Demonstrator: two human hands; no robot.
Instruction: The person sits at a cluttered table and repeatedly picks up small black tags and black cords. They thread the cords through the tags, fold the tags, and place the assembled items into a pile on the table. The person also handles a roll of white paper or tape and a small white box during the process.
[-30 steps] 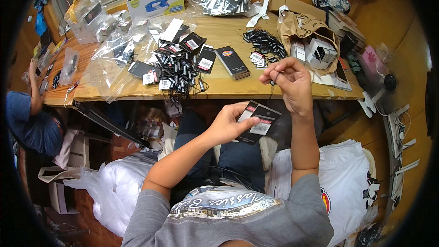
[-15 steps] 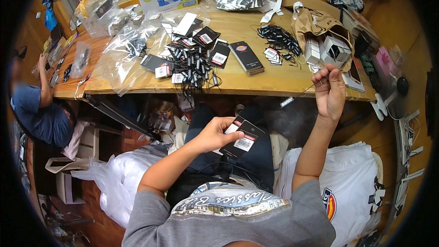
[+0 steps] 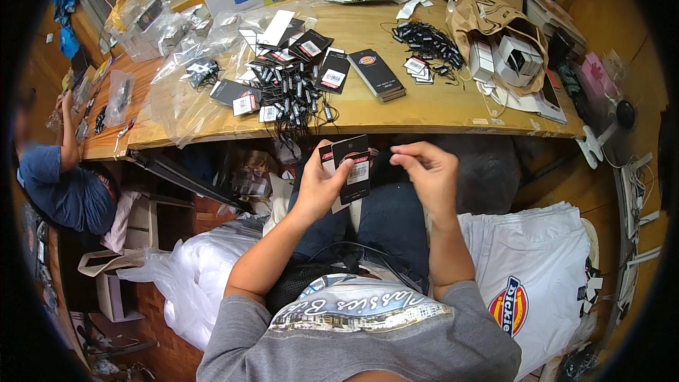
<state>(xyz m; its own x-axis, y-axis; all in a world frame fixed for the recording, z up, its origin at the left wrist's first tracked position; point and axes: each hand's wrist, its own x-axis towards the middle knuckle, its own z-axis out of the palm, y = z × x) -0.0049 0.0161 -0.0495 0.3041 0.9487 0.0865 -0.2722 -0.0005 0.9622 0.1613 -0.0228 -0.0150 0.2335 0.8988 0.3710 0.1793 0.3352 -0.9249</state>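
My left hand (image 3: pixel 322 182) is closed around a few black hang tags (image 3: pixel 358 178) above my lap, thumb on the front one. That tag bears a white barcode sticker, and a paler card edge sticks out behind it. To the right, my right hand (image 3: pixel 433 173) is raised with thumb and forefinger pinched at the thin black string, close to the tags' upper end. The string is very hard to make out here, and its small plastic seal does not show clearly. On the table ahead lies a heap of black strings with seals (image 3: pixel 286 95), with loose hang tags (image 3: pixel 311 44) behind it.
A stack of black tags (image 3: pixel 378 78) and another string pile (image 3: pixel 431 46) lie on the wooden table (image 3: pixel 453 117). A paper bag with white boxes (image 3: pixel 488 18) stands at right. White folded shirts (image 3: pixel 544 255) and plastic bags (image 3: pixel 205 269) flank me. Another person (image 3: pixel 67 177) sits at far left.
My right hand has come down and left from above the table edge, bringing the string to the tags. My left hand has turned the tags more upright and moved slightly left.
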